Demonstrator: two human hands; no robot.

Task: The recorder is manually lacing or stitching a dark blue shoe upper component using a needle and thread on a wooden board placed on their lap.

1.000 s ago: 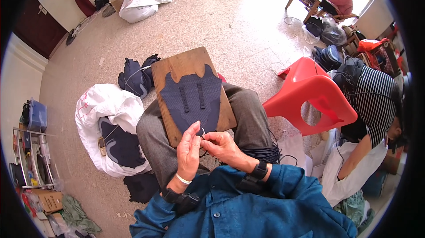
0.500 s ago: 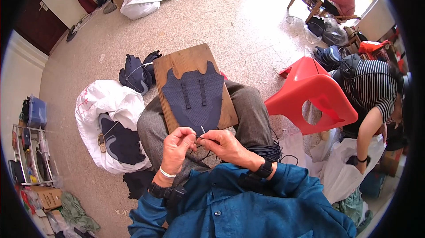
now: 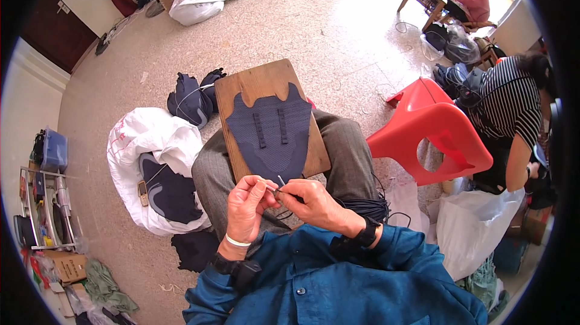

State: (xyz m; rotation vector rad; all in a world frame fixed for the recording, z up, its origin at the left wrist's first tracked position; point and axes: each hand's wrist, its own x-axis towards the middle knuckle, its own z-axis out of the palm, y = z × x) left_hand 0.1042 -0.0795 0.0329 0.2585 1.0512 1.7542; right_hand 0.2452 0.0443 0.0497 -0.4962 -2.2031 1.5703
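Note:
My left hand [image 3: 246, 207] and my right hand [image 3: 314, 203] meet just past the near edge of a wooden board [image 3: 314, 154] across my lap. The right fingers pinch a slim tool with a thin grey shaft [image 3: 281, 180], whose exact kind is unclear. Between the left thumb and fingers is something thin and pale-tipped, too small to name. A bit of dark cord seems to run between the fingertips. Flat on the board lies a navy mesh shoe upper [image 3: 270, 128] with two dark strips of lace loops; its near end reaches close to my fingers.
Beside my right thigh rests a bundle of black cord [image 3: 367, 208]. A red plastic stool [image 3: 432, 128] stands to the right, with a person in a striped top [image 3: 510, 104] bending behind it. On my left, a white sack [image 3: 130, 144] holds dark uppers; a tied navy bundle [image 3: 186, 100] lies beyond.
My hands stay together, with the left fingers shifted slightly and the pale-tipped thing now showing. The person in stripes has drawn a hand back from the white bag. The whole view has shifted slightly.

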